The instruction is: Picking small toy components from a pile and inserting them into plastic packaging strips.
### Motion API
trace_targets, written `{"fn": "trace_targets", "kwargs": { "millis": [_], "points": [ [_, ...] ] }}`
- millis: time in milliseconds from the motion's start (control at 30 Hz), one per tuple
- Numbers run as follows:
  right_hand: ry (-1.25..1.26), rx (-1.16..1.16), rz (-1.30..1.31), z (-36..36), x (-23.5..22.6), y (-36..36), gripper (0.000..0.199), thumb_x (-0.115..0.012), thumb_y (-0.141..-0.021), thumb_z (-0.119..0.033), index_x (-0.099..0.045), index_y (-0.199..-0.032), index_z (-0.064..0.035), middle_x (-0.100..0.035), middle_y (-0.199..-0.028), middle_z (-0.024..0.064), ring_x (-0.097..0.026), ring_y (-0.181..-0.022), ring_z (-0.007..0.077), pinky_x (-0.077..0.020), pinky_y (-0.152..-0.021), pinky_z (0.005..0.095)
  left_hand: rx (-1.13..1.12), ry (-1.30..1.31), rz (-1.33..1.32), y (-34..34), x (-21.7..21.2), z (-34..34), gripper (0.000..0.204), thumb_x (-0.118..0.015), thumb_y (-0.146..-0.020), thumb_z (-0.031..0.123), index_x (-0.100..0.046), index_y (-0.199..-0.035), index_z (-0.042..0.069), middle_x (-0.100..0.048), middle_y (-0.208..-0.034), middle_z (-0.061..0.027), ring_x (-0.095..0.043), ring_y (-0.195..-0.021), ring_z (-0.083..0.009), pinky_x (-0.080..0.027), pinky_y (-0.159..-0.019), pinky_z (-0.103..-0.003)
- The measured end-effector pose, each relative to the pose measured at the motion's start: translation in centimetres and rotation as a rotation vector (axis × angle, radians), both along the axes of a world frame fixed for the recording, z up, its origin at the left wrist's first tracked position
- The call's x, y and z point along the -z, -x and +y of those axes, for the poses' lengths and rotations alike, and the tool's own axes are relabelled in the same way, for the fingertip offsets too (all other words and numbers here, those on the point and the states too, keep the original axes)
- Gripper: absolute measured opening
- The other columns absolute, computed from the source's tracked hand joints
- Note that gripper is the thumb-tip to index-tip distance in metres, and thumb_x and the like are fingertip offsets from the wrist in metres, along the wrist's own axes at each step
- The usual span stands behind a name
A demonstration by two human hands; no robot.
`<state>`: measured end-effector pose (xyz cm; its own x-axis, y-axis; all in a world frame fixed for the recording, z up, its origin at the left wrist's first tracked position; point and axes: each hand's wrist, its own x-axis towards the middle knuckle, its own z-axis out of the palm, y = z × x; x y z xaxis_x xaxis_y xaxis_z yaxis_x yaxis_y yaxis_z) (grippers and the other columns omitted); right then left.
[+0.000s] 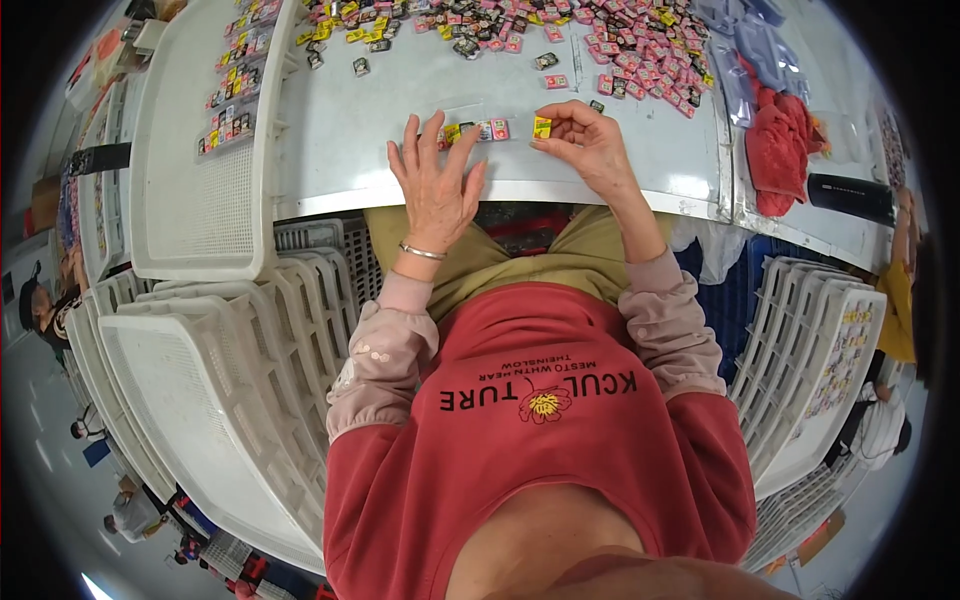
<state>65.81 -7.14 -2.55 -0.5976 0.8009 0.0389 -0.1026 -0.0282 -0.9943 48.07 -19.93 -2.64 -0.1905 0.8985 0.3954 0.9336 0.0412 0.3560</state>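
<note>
So the left hand (437,190) is spread wide, fingers fanned over a short row of packs (500,130) near the front edge of the table (340,165). Can't tell if it's pressing on any of them, the fingers cover part of the row. Right hand (590,145) has a yellow pack (542,128) pinched between thumb and fingertips, just right of the row and apart from it. There's a big messy pile (650,55) of pink, black and yellow packs along the far side, plus a few strays closer in. Over on the left a white tray (195,215) holds filled strips (228,127) at its far end. Red cloth (780,150) sits on the right, and stacked trays (180,365) stand below table level on both sides
</note>
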Motion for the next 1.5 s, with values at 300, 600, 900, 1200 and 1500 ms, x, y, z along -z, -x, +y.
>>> {"fn": "trace_targets", "kwargs": {
  "millis": [300,600,900,1200,1500],
  "points": [
    [-0.525,0.015,-0.404,1.0,0.1,2.9,0.029,-0.076,-0.071,-0.005,-0.069,-0.098,-0.0026,-0.056,-0.077,0.0020,-0.045,-0.059,0.0083,-0.0407,-0.055,0.0233,0.218,-0.036,-0.040,0.4,-0.3,1.1,0.040,-0.063,-0.080,0.017,-0.058,-0.120,0.015,-0.049,-0.128,-0.0089,-0.041,-0.123,-0.0321,-0.028,-0.103,-0.050],
    [-0.569,0.014,-0.425,1.1,-0.7,2.3,0.029,-0.074,-0.071,-0.005,-0.068,-0.099,-0.0016,-0.056,-0.076,0.0074,-0.054,-0.062,0.0170,-0.0453,-0.058,0.0308,0.224,0.034,0.022,0.0,-0.8,1.0,0.042,-0.062,-0.081,0.017,-0.056,-0.123,0.017,-0.050,-0.125,-0.0074,-0.042,-0.121,-0.0288,-0.028,-0.102,-0.049],
    [-0.737,0.012,-0.545,-1.3,-1.6,2.6,0.028,-0.065,-0.076,0.000,-0.062,-0.104,0.0013,-0.057,-0.089,0.0143,-0.059,-0.079,0.0325,-0.0473,-0.068,0.0381,0.216,0.058,0.123,-0.3,-1.3,1.3,0.042,-0.060,-0.082,0.019,-0.056,-0.125,0.020,-0.051,-0.120,-0.0087,-0.043,-0.116,-0.0296,-0.028,-0.102,-0.049],
    [-0.693,0.103,-0.475,-2.1,-0.9,2.2,0.027,-0.064,-0.077,0.000,-0.063,-0.105,-0.0009,-0.057,-0.091,0.0125,-0.059,-0.076,0.0298,-0.0475,-0.066,0.0360,0.241,0.005,0.044,-0.1,-0.9,1.5,0.042,-0.062,-0.081,0.017,-0.057,-0.122,0.013,-0.050,-0.120,-0.0103,-0.043,-0.116,-0.0314,-0.028,-0.101,-0.049],
    [-0.719,0.091,-0.482,-2.4,-0.9,2.3,0.031,-0.062,-0.078,0.002,-0.061,-0.109,0.0009,-0.056,-0.094,0.0139,-0.059,-0.082,0.0293,-0.0476,-0.070,0.0349,0.240,-0.001,0.074,0.0,-0.7,1.1,0.041,-0.062,-0.080,0.014,-0.058,-0.121,0.014,-0.049,-0.120,-0.0117,-0.043,-0.119,-0.0328,-0.027,-0.101,-0.049]
  ]
}}
